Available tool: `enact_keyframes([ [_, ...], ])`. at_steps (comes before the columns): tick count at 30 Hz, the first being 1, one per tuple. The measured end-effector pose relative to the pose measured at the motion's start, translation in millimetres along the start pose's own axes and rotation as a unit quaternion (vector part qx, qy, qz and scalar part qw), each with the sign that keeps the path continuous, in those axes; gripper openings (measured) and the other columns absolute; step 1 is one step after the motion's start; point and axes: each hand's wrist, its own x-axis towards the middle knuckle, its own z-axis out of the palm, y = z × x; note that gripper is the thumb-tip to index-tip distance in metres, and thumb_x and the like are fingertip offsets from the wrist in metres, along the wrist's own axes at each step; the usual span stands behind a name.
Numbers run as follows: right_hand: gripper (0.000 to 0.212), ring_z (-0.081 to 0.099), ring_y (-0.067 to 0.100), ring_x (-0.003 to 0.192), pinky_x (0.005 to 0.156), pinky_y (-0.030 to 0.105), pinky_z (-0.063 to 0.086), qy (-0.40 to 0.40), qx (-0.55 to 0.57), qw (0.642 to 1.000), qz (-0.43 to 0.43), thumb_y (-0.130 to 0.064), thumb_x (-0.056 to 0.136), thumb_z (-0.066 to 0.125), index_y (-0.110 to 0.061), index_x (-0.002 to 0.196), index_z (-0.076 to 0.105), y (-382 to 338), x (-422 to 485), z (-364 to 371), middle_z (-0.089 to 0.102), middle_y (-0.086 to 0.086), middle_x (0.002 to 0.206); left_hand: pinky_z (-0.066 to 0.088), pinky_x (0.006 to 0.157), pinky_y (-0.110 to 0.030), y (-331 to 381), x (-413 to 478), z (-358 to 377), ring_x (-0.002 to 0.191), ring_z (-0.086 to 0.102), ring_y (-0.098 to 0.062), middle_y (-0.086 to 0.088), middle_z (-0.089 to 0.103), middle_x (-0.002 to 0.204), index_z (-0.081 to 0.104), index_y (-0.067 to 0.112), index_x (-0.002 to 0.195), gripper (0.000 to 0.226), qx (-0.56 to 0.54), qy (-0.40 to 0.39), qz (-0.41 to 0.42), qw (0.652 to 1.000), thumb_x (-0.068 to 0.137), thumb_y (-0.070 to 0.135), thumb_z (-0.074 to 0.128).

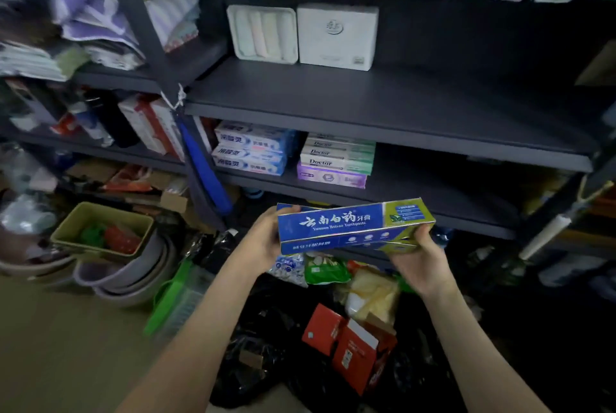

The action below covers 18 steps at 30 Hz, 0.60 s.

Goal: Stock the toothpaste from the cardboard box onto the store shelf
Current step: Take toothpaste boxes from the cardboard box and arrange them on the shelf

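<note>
A blue and green toothpaste box (353, 224) is held level in front of the lower shelf, lettered face toward me. My left hand (263, 239) grips its left end and my right hand (421, 256) grips its right end from below. On the dark lower shelf (443, 202) behind it sit stacked toothpaste boxes: a blue and white stack (250, 149) and a green and white stack (336, 156) on a purple box (330, 176). No cardboard box is plainly visible; red cartons (346, 346) lie below my arms.
The shelf above (400, 102) carries two white packages (336, 36) at its back. Snack bags (316, 267) and black plastic bags (260, 362) lie on the floor. Stacked basins (133, 279) and a basket (100, 229) stand at the left.
</note>
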Motion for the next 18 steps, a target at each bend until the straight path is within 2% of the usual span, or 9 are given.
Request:
enact_keyframes([
  [2,0.076,0.063,0.028,0.108,0.087,0.038,0.053,0.023,-0.007,0.999,-0.029,-0.052,0.067,0.082,-0.01,0.124,0.054,1.0,-6.1,-7.0,0.066,0.011,0.118,0.054,0.051,-0.024,-0.9,11.3,3.7,0.058,0.069,-0.014,-0.002,0.072,0.069,0.061,0.006,0.093,0.008,0.031,-0.021,0.023,0.999,0.094,0.012,0.056],
  [7,0.065,0.057,0.032,0.11,0.094,0.044,0.048,0.136,-0.071,0.985,-0.083,-0.051,0.081,0.07,-0.008,0.127,0.051,-16.8,-23.4,-27.5,0.062,0.014,0.118,0.054,0.054,-0.029,-15.0,27.3,23.5,0.066,0.069,-0.016,-0.005,0.07,0.084,0.056,0.003,0.115,0.028,0.076,-0.084,0.015,0.993,0.095,0.022,0.057],
  [8,0.056,0.053,0.036,0.116,0.099,0.046,0.043,0.174,-0.179,0.952,-0.18,-0.049,0.095,0.051,-0.004,0.129,0.051,-27.2,-35.0,-25.7,0.058,0.02,0.123,0.054,0.052,-0.03,-17.1,29.2,29.0,0.064,0.068,-0.017,-0.007,0.069,0.086,0.056,0.001,0.118,0.032,0.085,-0.09,0.014,0.992,0.096,0.025,0.055],
  [9,0.067,0.044,0.043,0.125,0.108,0.049,0.033,0.216,-0.128,0.942,-0.225,-0.049,0.103,0.017,0.004,0.132,0.046,-36.6,-43.8,-14.8,0.049,0.032,0.13,0.054,0.05,-0.029,-18.6,30.1,34.1,0.06,0.066,-0.017,-0.007,0.067,0.085,0.056,0.001,0.116,0.033,0.092,-0.089,0.011,0.992,0.097,0.028,0.054],
  [11,0.113,0.014,0.058,0.133,0.116,0.055,0.002,0.085,0.169,0.965,-0.184,-0.067,0.08,-0.025,0.016,0.136,0.029,-53.5,-50.0,-9.5,0.019,0.051,0.136,0.054,0.048,-0.027,-20.5,31.0,40.2,0.055,0.063,-0.016,-0.006,0.067,0.078,0.058,0.006,0.105,0.037,0.1,-0.067,0.005,0.993,0.098,0.041,0.049],
  [13,0.074,0.034,0.043,0.134,0.113,0.051,0.026,0.348,0.004,0.901,-0.26,-0.054,0.1,0.002,-0.007,0.144,0.038,-60.6,-58.7,-12.0,0.041,0.033,0.139,0.054,0.05,-0.026,-21.1,34.5,40.9,0.056,0.064,-0.016,-0.005,0.068,0.077,0.06,0.008,0.102,0.051,0.112,-0.042,-0.004,0.993,0.097,0.054,0.039],
  [14,0.051,0.045,0.032,0.13,0.106,0.046,0.038,0.321,-0.001,0.906,-0.275,-0.045,0.101,0.039,-0.022,0.147,0.036,-56.3,-59.3,-14.2,0.05,0.018,0.138,0.054,0.05,-0.026,-21.1,36.0,41.0,0.057,0.065,-0.016,-0.006,0.068,0.079,0.06,0.007,0.104,0.057,0.121,-0.037,-0.008,0.992,0.096,0.058,0.035],
  [15,0.066,0.05,0.027,0.126,0.102,0.043,0.042,0.251,0.013,0.933,-0.258,-0.042,0.091,0.063,-0.026,0.148,0.033,-62.0,-54.6,-29.8,0.054,0.01,0.134,0.054,0.05,-0.026,-21.2,37.0,41.4,0.057,0.065,-0.017,-0.007,0.068,0.081,0.06,0.006,0.106,0.059,0.128,-0.037,-0.014,0.991,0.097,0.058,0.034],
  [18,0.048,0.061,0.022,0.105,0.093,0.039,0.05,0.233,-0.076,0.94,-0.239,-0.038,0.084,0.069,-0.014,0.121,0.05,-62.9,-53.1,-25.1,0.064,0.005,0.111,0.053,0.046,-0.025,-24.1,33.8,52.7,0.056,0.066,-0.016,-0.008,0.067,0.08,0.059,0.005,0.106,0.052,0.133,-0.05,-0.038,0.989,0.098,0.052,0.037],
])
